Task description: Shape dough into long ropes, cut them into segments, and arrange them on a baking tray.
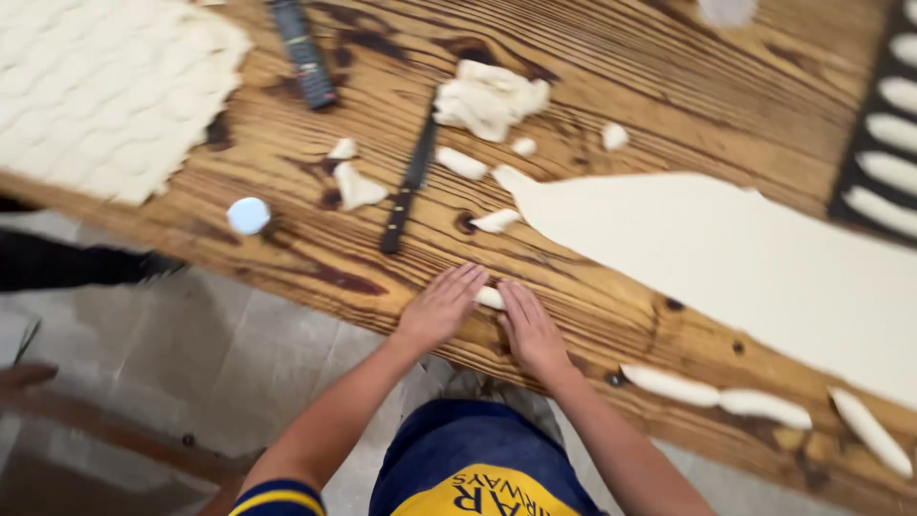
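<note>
My left hand [441, 304] and my right hand [528, 328] lie flat, side by side, near the front edge of the wooden table [611, 86]. Between and under their fingers sits a small piece of dough [490, 298], which both hands press on. Just beyond them a black-handled knife [409, 183] lies on the wood. A large rolled-out dough sheet [726, 253] spreads to the right. Three finished dough rolls [764, 406] lie along the front edge at the right.
A heap of dough scraps [489, 98] and small offcuts [356, 186] lie beyond the knife. A scored dough sheet [95, 86] covers the far left. A remote control [302, 53], a small white cap [248, 215] and a dark tray of rolls [888, 134] also rest here.
</note>
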